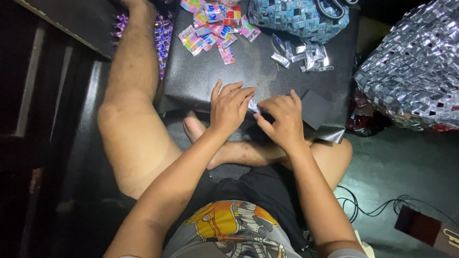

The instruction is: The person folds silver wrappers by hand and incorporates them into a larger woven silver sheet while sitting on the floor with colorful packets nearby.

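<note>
Here, head view: pink and blue wrappers (210, 26) lie at the black board's (210, 71) far edge, silver folded strips (306, 55) to their right. Left hand (231, 106) and right hand (284, 117) pinch one small silver strip (253, 107) between them.

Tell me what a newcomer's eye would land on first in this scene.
First, the two hands at the centre: the left hand and right hand pinch a small silvery folded strip between them over a black board. Next, the big woven silver piece glittering at the right edge. Then the pile of bright pink and blue wrappers at the board's far side, with loose silver folded strips beside it.
</note>
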